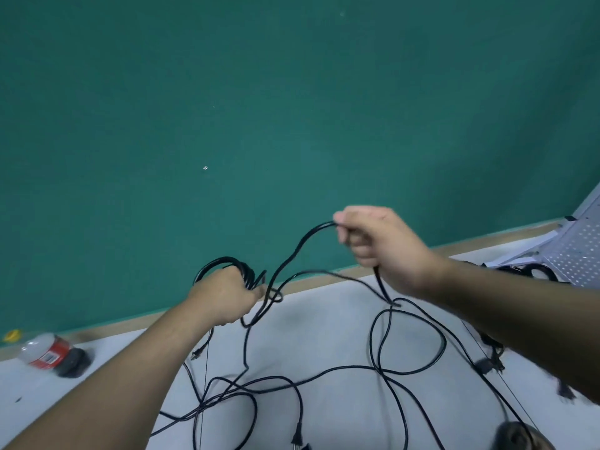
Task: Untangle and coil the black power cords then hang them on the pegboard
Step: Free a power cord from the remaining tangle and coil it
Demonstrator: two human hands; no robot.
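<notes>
Cord [293, 251] arching between hands, left hand [227, 295] clutching coil [224, 264], right hand [378, 241] pinching strand

Pegboard [579, 254] partly beyond right edge

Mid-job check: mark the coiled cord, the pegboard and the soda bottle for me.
coiled cord [243, 269], head view, on the upper arc of the loops.
pegboard [578, 251], head view, on its perforated face at the right edge.
soda bottle [52, 351], head view, on its red label.
</notes>
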